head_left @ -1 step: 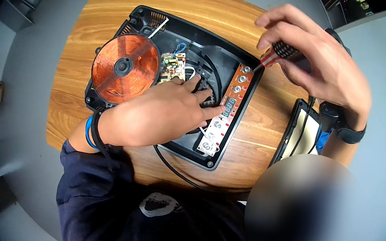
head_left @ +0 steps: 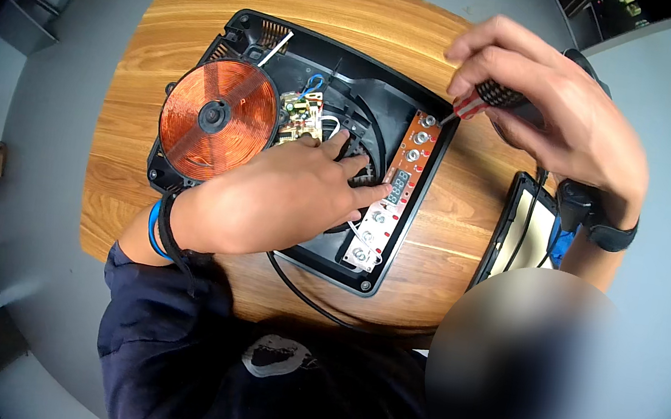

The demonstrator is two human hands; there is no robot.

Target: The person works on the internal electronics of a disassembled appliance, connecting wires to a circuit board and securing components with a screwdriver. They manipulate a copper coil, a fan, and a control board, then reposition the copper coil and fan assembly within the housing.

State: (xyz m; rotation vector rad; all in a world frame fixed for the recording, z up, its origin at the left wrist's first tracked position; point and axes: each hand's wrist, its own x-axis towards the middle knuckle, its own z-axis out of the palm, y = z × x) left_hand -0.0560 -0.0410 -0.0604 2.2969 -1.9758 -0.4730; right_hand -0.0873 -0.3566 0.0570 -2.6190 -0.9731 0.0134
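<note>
An opened black appliance housing (head_left: 356,62) holds a copper coil (head_left: 232,152), a small circuit board (head_left: 298,110) with wires and a long button-and-display board (head_left: 405,161). My left hand (head_left: 296,187) lies over the middle of the housing, fingers spread, one fingertip at the display board; what is under it is partly hidden. My right hand (head_left: 555,112) is closed round a screwdriver (head_left: 472,104) with a red and black handle, its tip at the upper end of the button board, near the housing's right edge.
The housing sits on a wooden table (head_left: 123,197). At the right lie a dark-edged panel (head_left: 506,229) with a pale surface, some black equipment (head_left: 569,204) and cables. A black cord (head_left: 290,289) runs below the housing. Grey floor surrounds the table.
My right hand has shifted very slightly downward and to the right, still round the screwdriver. My left hand and the housing look the same.
</note>
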